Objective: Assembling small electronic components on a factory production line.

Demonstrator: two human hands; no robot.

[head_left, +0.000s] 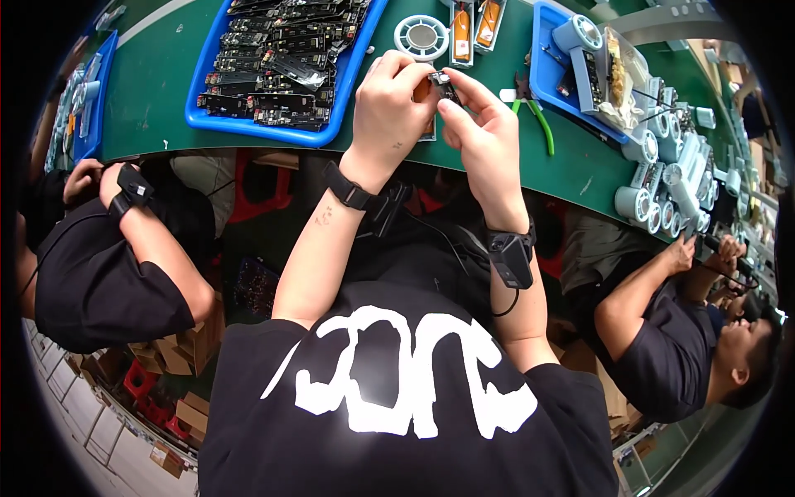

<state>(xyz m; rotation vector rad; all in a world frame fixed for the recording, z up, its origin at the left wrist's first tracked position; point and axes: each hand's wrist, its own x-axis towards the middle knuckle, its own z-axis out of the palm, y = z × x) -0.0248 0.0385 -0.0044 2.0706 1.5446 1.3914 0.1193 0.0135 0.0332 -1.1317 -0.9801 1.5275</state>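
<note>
Over the near edge of the green table (571, 166), my two hands meet. My left hand (389, 112) is closed, its fingertips at one end of a small black circuit board (443, 83) with a silvery part on it. Thumb and forefinger of my right hand (484, 124) pinch the same board from the other side. Much of the board is hidden by my fingers. Beneath the hands, a bit of a light casing with an orange-brown insert (429, 129) peeks out. Just beyond them lies a pale blue round part (421, 38) with a grey centre.
A blue tray (192, 112) full of circuit boards stands left. Two casings with orange inserts (462, 31) lie ahead. Green-handled cutters (542, 124) rest beside a blue parts tray (540, 83). Pale blue housings (675, 178) pile up right. Co-workers sit on both sides.
</note>
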